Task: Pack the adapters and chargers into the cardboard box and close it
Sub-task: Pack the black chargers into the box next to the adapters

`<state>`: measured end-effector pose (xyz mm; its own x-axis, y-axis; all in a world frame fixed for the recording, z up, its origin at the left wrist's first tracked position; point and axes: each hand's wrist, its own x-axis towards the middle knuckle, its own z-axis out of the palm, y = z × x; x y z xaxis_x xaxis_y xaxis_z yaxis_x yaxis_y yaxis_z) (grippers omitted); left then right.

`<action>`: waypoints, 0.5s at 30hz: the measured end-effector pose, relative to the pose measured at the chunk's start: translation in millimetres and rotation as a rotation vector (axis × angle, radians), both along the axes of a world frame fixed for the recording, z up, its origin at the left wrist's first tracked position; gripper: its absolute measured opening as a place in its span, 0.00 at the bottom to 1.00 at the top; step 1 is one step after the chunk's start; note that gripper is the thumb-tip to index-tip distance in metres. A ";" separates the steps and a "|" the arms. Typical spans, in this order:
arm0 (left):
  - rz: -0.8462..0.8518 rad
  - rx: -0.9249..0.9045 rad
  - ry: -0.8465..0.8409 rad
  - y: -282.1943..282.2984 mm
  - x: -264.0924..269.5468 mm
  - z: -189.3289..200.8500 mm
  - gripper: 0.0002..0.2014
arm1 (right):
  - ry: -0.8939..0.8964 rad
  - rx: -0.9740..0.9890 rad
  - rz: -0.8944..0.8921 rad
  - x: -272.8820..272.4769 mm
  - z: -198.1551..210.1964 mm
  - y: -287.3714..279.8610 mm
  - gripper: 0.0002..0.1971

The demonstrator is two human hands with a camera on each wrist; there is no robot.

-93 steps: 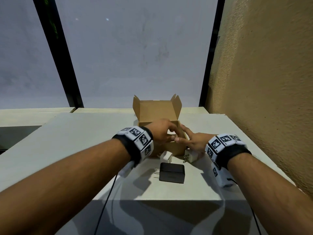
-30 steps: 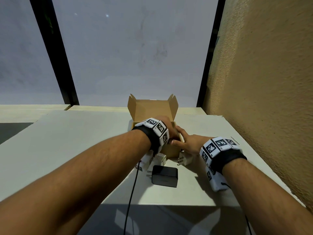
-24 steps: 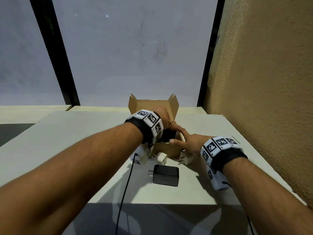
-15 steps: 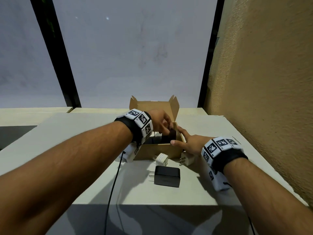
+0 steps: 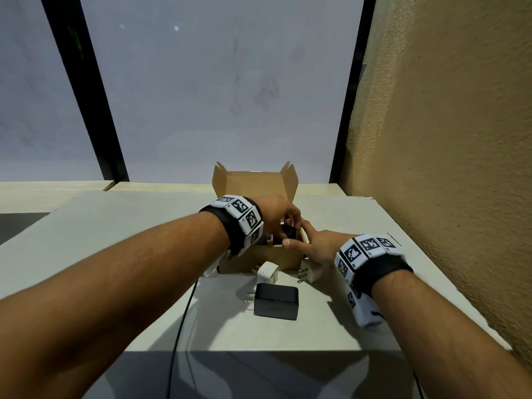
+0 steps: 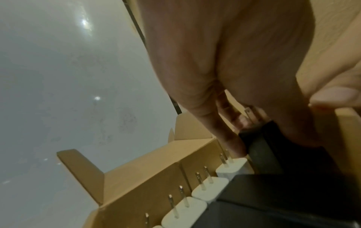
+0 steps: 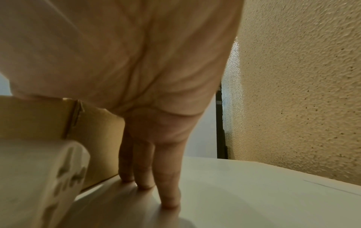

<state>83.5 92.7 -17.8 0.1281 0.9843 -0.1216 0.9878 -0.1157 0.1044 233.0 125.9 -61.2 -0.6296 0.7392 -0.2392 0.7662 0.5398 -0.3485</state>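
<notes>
L hand (image 5: pixel 277 217) lowered blk charger (image 6: pixel 273 148) into box (image 5: pixel 259 259).

the cardboard box (image 5: pixel 260 259) sits on the table (image 5: pixel 115 243) at my twelve o'clock, lid flap standing at its far side. my left hand (image 5: pixel 277 216) is over the box's right end, holding an adapter (image 6: pixel 273 148) inside it; a row of chargers (image 6: pixel 203 191) lines the far wall within. my right hand (image 5: pixel 319 246) rests at the box's three o'clock corner. before the box lie two small chargers (image 5: pixel 268 272), one at six o'clock, one toward four, and nearer me another adapter (image 5: pixel 276 302).
</notes>
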 end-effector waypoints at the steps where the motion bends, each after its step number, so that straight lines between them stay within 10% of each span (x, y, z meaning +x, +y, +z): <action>1: 0.003 0.002 -0.010 1.0 -1.3 0.5 0.21 | -0.004 0.005 0.002 0.7 0.5 -0.1 0.41; 15: 0.020 -0.085 -0.146 -3.5 -8.2 -7.2 0.16 | 0.012 0.010 -0.001 -0.3 -2.0 2.5 0.40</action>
